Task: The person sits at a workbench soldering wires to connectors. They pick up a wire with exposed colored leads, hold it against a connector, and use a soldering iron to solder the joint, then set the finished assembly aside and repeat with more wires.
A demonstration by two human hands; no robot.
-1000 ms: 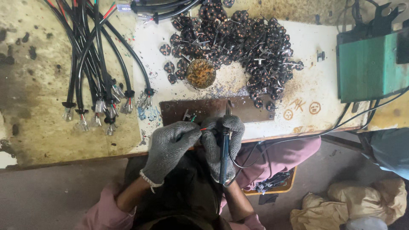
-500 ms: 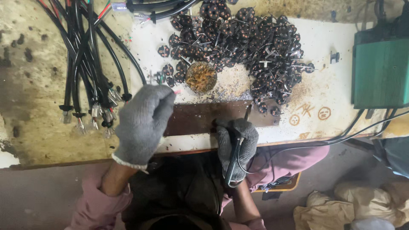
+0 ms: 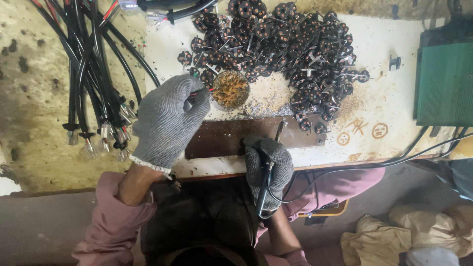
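Beside round tin (image 3: 230, 89), left hand (image 3: 167, 120) pinching wires (image 3: 201, 91); right hand (image 3: 268, 165) grips soldering iron (image 3: 266, 177)

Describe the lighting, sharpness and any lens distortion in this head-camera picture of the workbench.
Head view: soft, even light, with no strong glare; the left hand and right hand look sharp, as does the pile of dark parts; the bench edge bows slightly, so the wide lens distorts; the lower frame is dimmer.

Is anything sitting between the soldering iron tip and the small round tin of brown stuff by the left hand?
Nothing visible: only bare brown plate and speckled bench lie between the soldering iron in the right hand and the tin.
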